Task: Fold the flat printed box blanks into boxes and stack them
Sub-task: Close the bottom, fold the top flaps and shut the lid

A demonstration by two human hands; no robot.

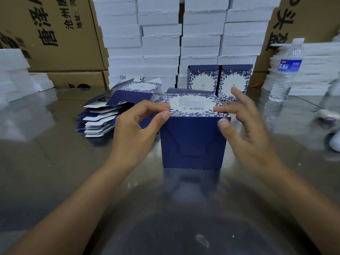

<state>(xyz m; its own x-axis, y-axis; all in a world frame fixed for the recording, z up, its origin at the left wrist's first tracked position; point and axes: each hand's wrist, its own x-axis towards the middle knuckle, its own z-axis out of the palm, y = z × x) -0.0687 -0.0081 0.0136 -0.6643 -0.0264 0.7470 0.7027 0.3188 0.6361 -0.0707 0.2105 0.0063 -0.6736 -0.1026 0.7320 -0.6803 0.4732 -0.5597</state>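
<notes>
Left grip (136,129) pinches the box (193,140) at its top left edge; right grip (246,129), fingers spread apart, touches its top right. The box stands mid-counter (55,162). From it, flat blanks (103,115) lie at ten o'clock, two finished boxes (202,80) at twelve, a bottle (283,76) at two.

The folded box (193,140) lies on the steel table (55,162), locked bottom flaps toward the camera and barcode panel up. The left hand (134,133) pinches its upper left edge. The right hand (246,129) touches the upper right edge, fingers spread. Flat blanks (103,115) are stacked at 10 o'clock; two finished boxes (202,80) stand at 1 o'clock.
</notes>
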